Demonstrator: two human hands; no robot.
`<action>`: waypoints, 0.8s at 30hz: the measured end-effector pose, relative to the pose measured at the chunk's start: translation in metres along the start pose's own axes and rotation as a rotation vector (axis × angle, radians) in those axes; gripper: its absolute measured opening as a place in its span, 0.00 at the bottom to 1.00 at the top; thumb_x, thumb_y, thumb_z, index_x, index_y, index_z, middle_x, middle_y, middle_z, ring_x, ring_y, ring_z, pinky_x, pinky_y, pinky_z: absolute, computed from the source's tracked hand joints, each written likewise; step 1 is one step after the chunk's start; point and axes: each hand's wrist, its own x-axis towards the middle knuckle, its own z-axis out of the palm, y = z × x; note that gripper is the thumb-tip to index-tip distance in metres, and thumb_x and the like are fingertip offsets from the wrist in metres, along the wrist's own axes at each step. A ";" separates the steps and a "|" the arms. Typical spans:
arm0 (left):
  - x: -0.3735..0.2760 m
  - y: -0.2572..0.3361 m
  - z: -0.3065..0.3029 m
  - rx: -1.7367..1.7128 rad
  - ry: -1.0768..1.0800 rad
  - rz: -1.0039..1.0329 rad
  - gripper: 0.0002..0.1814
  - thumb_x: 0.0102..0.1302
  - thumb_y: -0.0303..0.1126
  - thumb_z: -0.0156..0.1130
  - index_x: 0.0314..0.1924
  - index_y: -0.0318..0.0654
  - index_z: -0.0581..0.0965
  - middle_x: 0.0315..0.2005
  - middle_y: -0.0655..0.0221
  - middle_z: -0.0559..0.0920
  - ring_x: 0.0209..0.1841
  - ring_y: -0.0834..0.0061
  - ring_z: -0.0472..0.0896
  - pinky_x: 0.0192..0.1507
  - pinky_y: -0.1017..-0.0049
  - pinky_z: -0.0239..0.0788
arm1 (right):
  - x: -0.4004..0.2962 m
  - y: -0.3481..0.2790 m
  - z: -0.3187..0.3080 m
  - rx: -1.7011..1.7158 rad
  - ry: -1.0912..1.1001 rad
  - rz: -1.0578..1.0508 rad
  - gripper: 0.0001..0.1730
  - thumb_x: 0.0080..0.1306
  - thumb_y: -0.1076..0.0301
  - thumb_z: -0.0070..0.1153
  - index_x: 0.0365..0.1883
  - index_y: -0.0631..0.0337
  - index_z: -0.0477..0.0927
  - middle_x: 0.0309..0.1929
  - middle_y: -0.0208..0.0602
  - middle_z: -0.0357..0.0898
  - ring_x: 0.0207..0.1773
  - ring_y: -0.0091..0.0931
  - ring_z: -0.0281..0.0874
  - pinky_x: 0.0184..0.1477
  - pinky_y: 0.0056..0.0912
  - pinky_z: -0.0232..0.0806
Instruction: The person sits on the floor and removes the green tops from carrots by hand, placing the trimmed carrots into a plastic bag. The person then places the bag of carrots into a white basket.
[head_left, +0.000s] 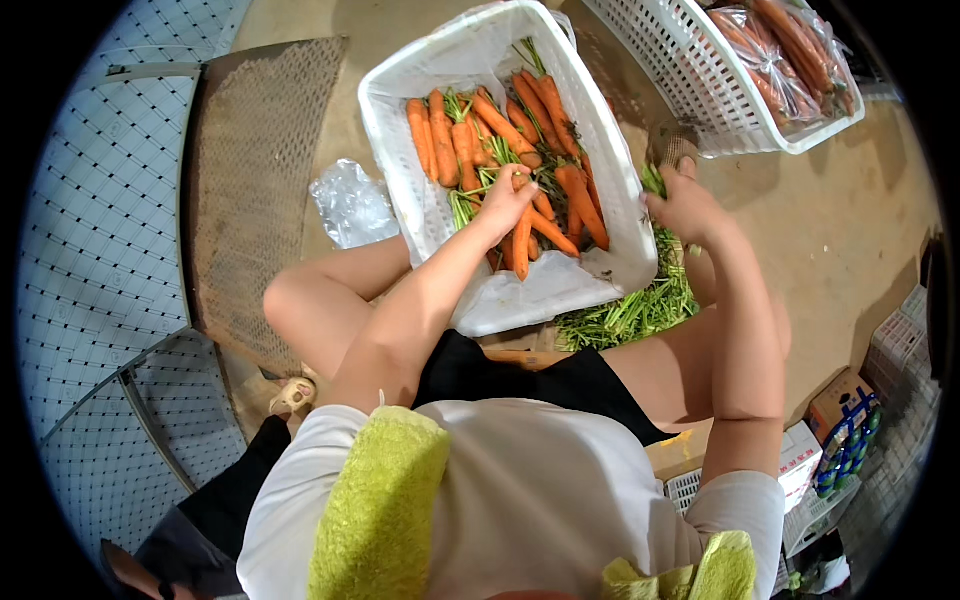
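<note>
A white plastic crate (461, 319), lined with a thin white sheet, stands between my legs. Orange carrots (444, 142) lie inside, several with short green stems. My left hand (508, 201) reaches into the crate, thumb and fingers closed around the top of a carrot (523, 247) that points back towards me. Outside the crate's right wall, my right hand (691, 201) is closed on a bunch of green carrot tops (652, 181). Below it a heap of cut green stems (637, 315) lies on the floor by the crate and my right leg.
A second white crate (675, 67) at upper right holds bagged carrots (795, 60). Clear plastic bags (354, 202) lie left of the near crate. A brown textured mat (255, 187) and pale-blue patterned panels (112, 210) are at left, with another person's foot (294, 395) nearby. Cardboard boxes (840, 401) stand at lower right.
</note>
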 end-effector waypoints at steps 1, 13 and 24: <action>0.007 -0.017 0.006 0.219 0.054 0.014 0.21 0.70 0.31 0.59 0.61 0.38 0.68 0.50 0.57 0.77 0.52 0.66 0.78 0.56 0.68 0.71 | -0.002 0.014 0.013 -0.090 -0.021 0.014 0.22 0.66 0.57 0.58 0.47 0.70 0.74 0.46 0.52 0.76 0.47 0.42 0.77 0.54 0.38 0.69; 0.101 -0.004 0.111 1.603 -0.775 0.673 0.27 0.72 0.34 0.48 0.70 0.38 0.66 0.73 0.66 0.61 0.76 0.65 0.54 0.77 0.67 0.41 | -0.013 -0.012 -0.014 -0.205 0.038 0.119 0.19 0.66 0.60 0.58 0.51 0.61 0.77 0.54 0.43 0.77 0.59 0.38 0.75 0.59 0.40 0.68; 0.126 -0.051 0.147 1.468 -0.674 0.838 0.26 0.63 0.29 0.56 0.63 0.41 0.72 0.63 0.61 0.73 0.67 0.60 0.69 0.68 0.66 0.59 | -0.015 -0.026 -0.026 -0.242 0.233 -0.123 0.18 0.61 0.64 0.63 0.49 0.60 0.79 0.39 0.38 0.82 0.45 0.36 0.80 0.48 0.38 0.71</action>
